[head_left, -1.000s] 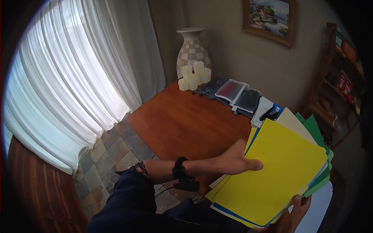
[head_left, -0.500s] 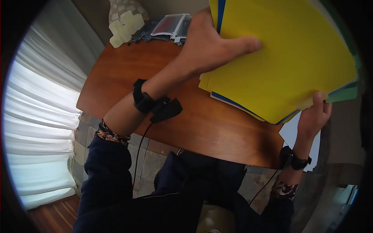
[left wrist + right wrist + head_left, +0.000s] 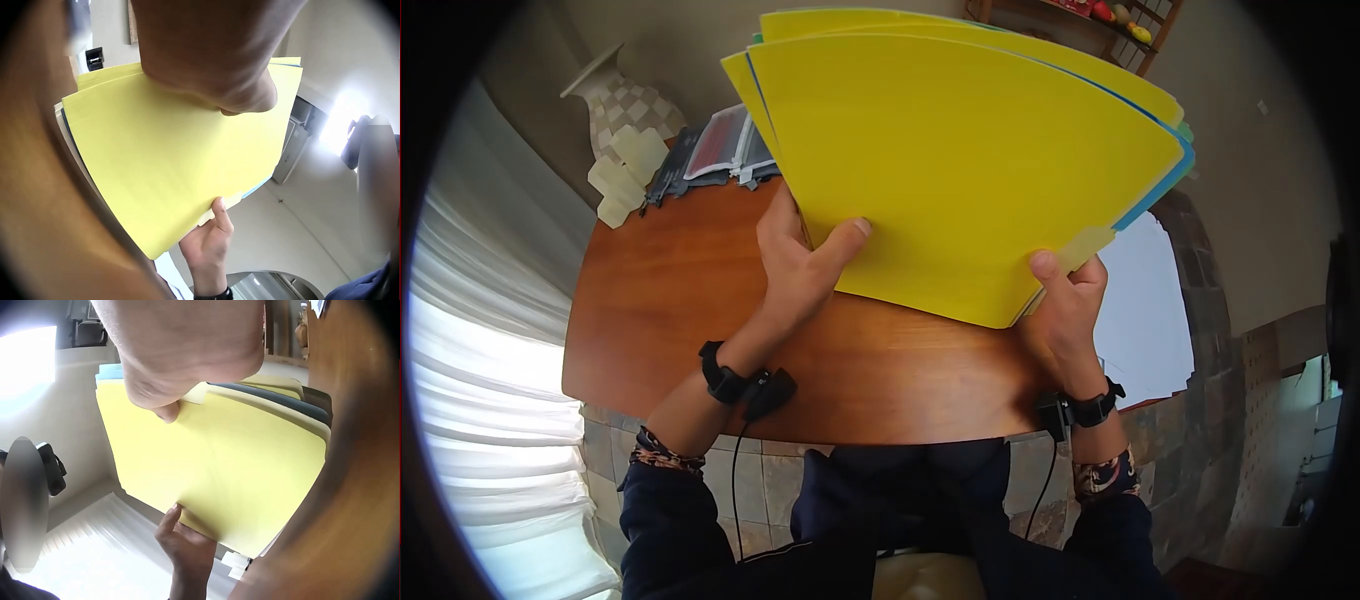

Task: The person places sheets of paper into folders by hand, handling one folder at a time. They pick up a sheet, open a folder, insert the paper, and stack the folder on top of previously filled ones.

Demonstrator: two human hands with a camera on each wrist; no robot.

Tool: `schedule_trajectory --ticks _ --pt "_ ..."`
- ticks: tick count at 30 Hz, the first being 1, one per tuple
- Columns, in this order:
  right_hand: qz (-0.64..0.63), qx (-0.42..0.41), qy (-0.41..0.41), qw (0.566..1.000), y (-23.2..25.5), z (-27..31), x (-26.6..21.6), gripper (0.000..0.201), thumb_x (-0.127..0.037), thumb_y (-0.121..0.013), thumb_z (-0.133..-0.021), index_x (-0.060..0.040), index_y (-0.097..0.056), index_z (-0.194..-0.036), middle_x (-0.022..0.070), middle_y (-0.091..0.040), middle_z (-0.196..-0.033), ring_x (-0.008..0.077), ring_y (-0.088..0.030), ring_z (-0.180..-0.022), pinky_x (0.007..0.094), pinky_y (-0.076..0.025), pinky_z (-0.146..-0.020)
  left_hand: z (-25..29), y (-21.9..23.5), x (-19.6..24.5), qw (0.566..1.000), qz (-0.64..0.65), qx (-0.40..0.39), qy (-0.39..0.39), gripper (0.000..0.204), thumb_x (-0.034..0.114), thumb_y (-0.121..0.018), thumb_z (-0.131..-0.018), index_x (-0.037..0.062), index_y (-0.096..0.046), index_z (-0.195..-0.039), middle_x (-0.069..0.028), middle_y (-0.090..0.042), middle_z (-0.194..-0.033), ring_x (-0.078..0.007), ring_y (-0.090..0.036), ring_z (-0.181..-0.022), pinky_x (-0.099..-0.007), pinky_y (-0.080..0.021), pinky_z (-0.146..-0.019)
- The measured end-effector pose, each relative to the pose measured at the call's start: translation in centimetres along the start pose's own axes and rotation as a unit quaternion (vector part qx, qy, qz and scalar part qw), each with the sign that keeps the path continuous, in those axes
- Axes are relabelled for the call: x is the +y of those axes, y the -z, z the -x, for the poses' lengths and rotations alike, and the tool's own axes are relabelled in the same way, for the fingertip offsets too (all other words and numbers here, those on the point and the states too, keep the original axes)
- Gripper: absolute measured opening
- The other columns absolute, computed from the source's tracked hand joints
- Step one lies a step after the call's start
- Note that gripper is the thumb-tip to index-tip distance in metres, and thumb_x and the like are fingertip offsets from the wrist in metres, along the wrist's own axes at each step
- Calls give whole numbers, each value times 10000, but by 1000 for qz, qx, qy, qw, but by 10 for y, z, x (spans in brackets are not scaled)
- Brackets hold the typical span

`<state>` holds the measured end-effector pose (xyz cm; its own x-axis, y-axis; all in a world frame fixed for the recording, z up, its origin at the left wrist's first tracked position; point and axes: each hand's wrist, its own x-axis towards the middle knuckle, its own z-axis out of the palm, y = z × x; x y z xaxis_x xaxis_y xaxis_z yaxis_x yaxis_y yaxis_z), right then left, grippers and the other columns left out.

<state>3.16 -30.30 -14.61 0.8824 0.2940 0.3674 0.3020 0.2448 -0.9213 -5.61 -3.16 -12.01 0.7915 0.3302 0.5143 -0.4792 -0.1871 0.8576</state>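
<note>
A fanned stack of folders, yellow on top [image 3: 960,150], is held up above the wooden table [image 3: 900,400]. My left hand [image 3: 800,265] grips its left edge, thumb on the yellow face, other fingers hidden behind. At the lower right corner, my right hand [image 3: 1068,305] pinches the stack, its thumb beside a pale tab. Blue and green edges stick out behind the yellow. Both wrist views show the yellow face [image 3: 169,150] [image 3: 231,462], with the left hand [image 3: 187,550] and the right hand [image 3: 209,244] opposite each camera.
White sheets [image 3: 1150,310] lie at the table's right end. At the back left are pale yellow paper shapes [image 3: 625,175], dark items with a mesh pouch [image 3: 718,143], and a checkered vase [image 3: 635,105]. A shelf [image 3: 1100,30] stands behind; a white curtain [image 3: 500,400] hangs left.
The head view has turned and tipped downward. Both hands have kept hold of the stack, which now stands more upright in front of the body, over the table.
</note>
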Motion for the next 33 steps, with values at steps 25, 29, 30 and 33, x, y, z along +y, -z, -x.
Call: schedule_trajectory --ticks 25,29,30,33 --pt "391 -104 56 913 4 -49 -151 239 -105 -752 -873 54 -674 -1033 45 -694 -843 89 -611 -728 232 -482 -656 11 -4 -8 955 87 -166 229 387 163 -584 -988 -49 -529 -1307 -134 -631 -1252 -178 -601 -1132 -335 -467 -987" --pt "543 -185 85 815 -11 -73 -189 324 -211 -730 -910 72 -648 -1046 72 -683 -808 100 -633 -685 243 -496 -627 54 3 -18 940 63 -212 260 341 144 -591 -982 -54 -573 -1260 -140 -668 -1186 -181 -639 -1086 -315 -494 -958" --pt "566 -193 79 798 -17 -75 -190 304 -188 -721 -904 76 -648 -1038 82 -679 -799 115 -637 -678 249 -497 -629 59 13 -20 922 55 -266 277 319 130 -593 -976 -59 -590 -1232 -135 -684 -1144 -175 -653 -1053 -302 -506 -939" --pt "604 -213 79 764 -35 -73 -173 282 -140 -713 -858 89 -650 -1010 142 -674 -774 191 -652 -673 311 -505 -647 66 46 -22 906 46 -298 296 266 100 -590 -966 -61 -621 -1175 -123 -706 -1071 -160 -674 -987 -280 -526 -895"
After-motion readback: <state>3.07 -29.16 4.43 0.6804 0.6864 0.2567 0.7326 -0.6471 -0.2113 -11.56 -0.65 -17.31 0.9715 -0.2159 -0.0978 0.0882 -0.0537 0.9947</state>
